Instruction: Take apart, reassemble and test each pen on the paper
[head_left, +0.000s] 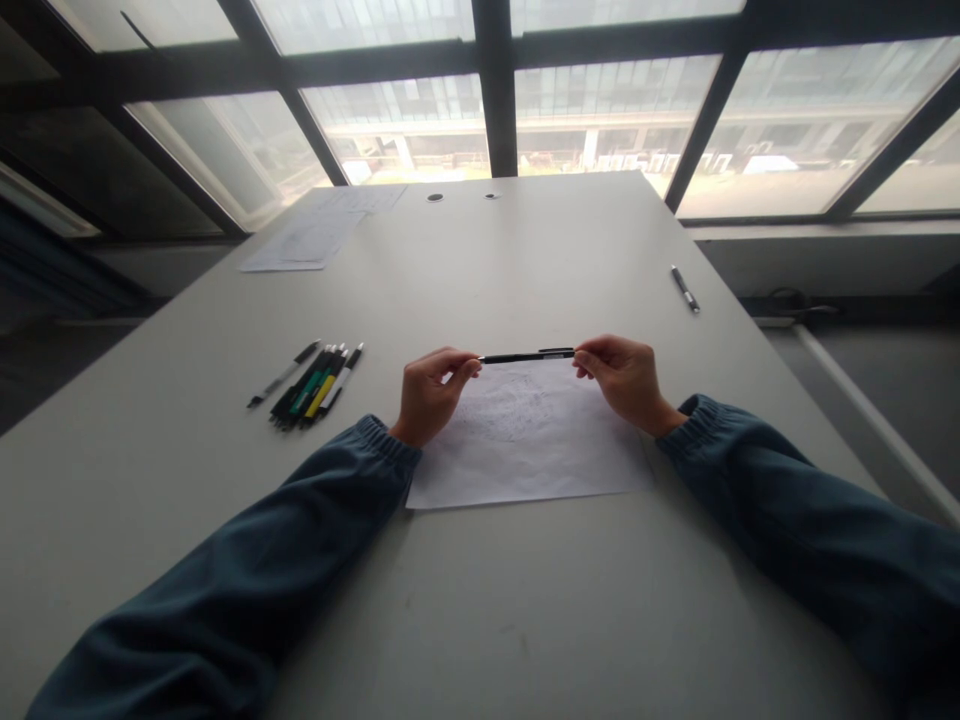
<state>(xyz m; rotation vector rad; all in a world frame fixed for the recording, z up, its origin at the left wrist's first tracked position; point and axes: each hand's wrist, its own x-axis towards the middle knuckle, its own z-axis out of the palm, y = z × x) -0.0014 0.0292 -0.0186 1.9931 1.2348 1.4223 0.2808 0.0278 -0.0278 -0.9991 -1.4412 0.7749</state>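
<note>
A black pen (517,357) is held level between my two hands, above the far edge of a sheet of paper. My left hand (437,390) pinches its tip end between thumb and fingers. At the other end, by the clip, my right hand (621,378) pinches it in the same way. Scribbled marks cover the upper middle of the white paper (525,465), which lies flat on the table below the hands. Left of my left hand lies a bunch of several pens (311,390), with green, yellow and white among the dark barrels.
Near the right edge of the white table (480,610) lies another pen (684,290). More papers (304,235) rest at the far left. Two cable holes, one a dark round grommet (435,198), sit near the far edge, below dark-framed windows (615,130).
</note>
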